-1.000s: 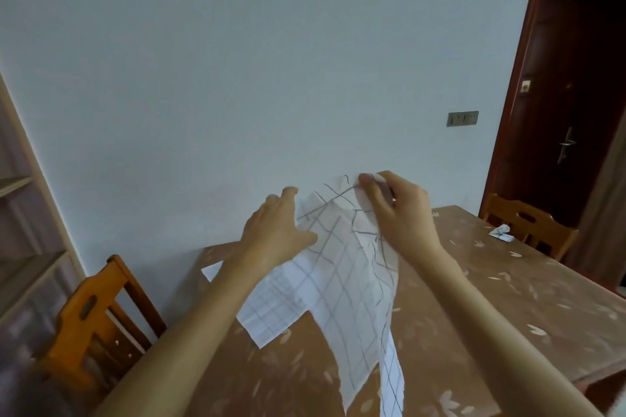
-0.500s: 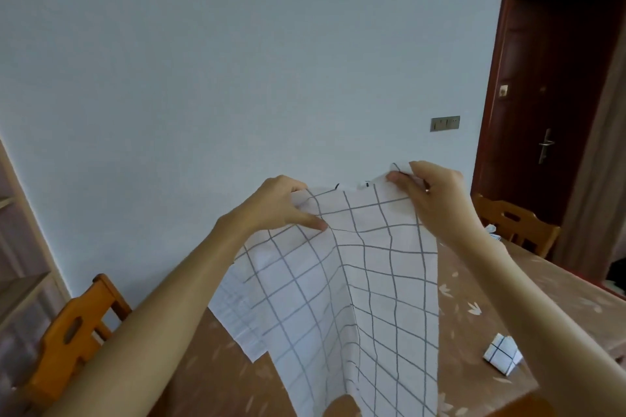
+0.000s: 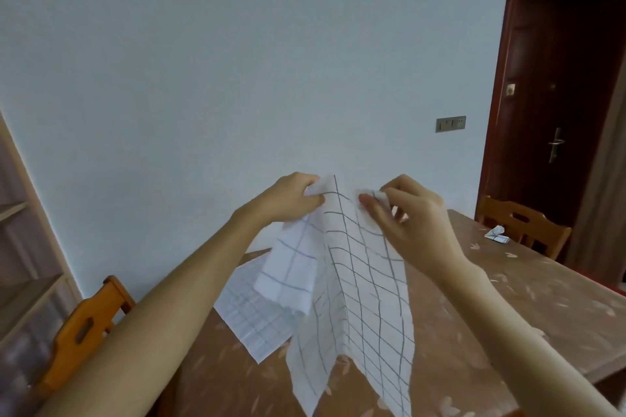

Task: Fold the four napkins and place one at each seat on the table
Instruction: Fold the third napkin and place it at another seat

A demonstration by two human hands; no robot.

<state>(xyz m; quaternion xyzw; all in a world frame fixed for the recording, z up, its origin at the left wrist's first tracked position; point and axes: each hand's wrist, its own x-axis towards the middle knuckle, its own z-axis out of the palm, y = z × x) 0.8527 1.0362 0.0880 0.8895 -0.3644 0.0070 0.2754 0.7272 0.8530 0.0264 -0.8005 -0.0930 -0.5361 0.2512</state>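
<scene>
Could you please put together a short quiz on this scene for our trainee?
1. True or false: the left hand and the right hand both pinch the top edge of the checked napkin.
2. Where is the small folded napkin? A) on the shelf B) on the table by the far chair C) on the floor
3. Fill in: behind the raised napkin, a second napkin lies ___ on the table.
Key: 1 true; 2 B; 3 flat
</scene>
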